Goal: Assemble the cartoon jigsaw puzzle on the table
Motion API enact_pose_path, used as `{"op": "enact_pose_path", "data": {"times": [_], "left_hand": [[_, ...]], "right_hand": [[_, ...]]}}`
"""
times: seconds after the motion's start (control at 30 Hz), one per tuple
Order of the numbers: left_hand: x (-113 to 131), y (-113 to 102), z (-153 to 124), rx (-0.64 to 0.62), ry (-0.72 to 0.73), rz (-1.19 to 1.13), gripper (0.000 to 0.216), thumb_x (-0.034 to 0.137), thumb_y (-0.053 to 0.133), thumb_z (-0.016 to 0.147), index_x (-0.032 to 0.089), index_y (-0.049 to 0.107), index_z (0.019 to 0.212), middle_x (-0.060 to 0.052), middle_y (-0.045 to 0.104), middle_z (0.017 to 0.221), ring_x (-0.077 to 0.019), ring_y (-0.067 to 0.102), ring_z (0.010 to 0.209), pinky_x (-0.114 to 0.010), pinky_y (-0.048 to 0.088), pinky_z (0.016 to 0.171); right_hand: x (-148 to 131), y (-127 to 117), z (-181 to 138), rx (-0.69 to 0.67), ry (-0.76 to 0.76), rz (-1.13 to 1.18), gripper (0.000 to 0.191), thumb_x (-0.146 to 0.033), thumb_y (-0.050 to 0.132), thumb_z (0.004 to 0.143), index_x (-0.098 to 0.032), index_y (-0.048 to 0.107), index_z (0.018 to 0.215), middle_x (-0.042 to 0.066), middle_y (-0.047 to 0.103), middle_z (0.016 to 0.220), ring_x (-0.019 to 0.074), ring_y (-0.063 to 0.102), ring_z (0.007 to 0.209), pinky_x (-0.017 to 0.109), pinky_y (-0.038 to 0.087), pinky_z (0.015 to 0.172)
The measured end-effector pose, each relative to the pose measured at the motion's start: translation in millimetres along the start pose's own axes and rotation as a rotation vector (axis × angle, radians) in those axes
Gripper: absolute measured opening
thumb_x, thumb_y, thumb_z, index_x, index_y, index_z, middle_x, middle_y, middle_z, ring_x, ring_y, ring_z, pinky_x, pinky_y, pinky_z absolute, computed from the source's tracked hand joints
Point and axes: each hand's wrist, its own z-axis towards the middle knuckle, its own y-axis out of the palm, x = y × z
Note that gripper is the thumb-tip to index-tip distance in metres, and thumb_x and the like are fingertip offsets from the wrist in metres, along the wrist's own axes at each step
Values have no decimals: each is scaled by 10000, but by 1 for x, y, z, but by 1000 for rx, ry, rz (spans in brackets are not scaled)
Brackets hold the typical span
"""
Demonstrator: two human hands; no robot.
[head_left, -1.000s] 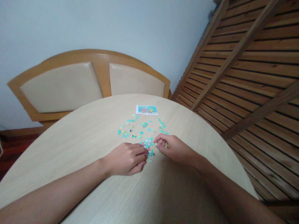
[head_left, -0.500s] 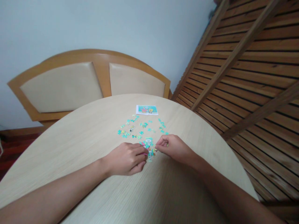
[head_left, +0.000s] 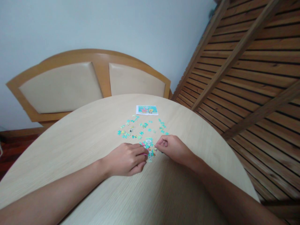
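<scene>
A small joined patch of jigsaw puzzle point(head_left: 149, 146) in teal, white and pink lies on the round pale wooden table point(head_left: 98, 131) between my hands. My left hand point(head_left: 126, 158) rests curled on the table, its fingertips pressed against the patch's left edge. My right hand point(head_left: 172, 147) is curled at the patch's right edge, thumb and forefinger pinched together; whatever they hold is too small to make out. Several loose teal puzzle pieces point(head_left: 133, 128) are scattered just beyond the patch.
A printed reference picture point(head_left: 147, 110) lies flat at the table's far side. Behind the table stands a wooden bench back with two beige pads point(head_left: 70, 84). A slatted wooden panel point(head_left: 248, 62) leans along the right. The table's curved edge runs close on the right.
My right hand has drawn in slightly toward the joined patch and curled tighter; the piece seen in its fingers a second ago no longer shows. My left hand has stayed in place.
</scene>
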Motion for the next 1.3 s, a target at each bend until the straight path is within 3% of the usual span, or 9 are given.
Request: {"op": "enact_pose_path", "data": {"times": [0.43,0.63,1.3], "left_hand": [[0,3,-2,-9,-5,3,207,180,454,946,163,661,951,-74,725,1012,-204,694,921,-343,603,823],[0,1,0,4,-2,-1,209,182,448,946,171,657,949,-80,721,973,-198,695,915,-329,601,813],[-1,2,-1,-6,-2,-5,223,185,438,948,166,659,970,-84,714,984,-196,688,904,-322,597,803]], "right_hand": [[0,-3,0,1,-18,-33,150,-272,612,830,-186,719,769,7,693,694,141,609,632,252,423,594],[1,-5,-1,-14,-132,-131,201,-284,725,782,-194,739,960,53,733,948,197,657,872,305,479,789],[-3,-4,-1,-40,-152,-126,151,-216,697,808,-203,720,957,48,744,1028,213,673,981,370,448,926]]}}
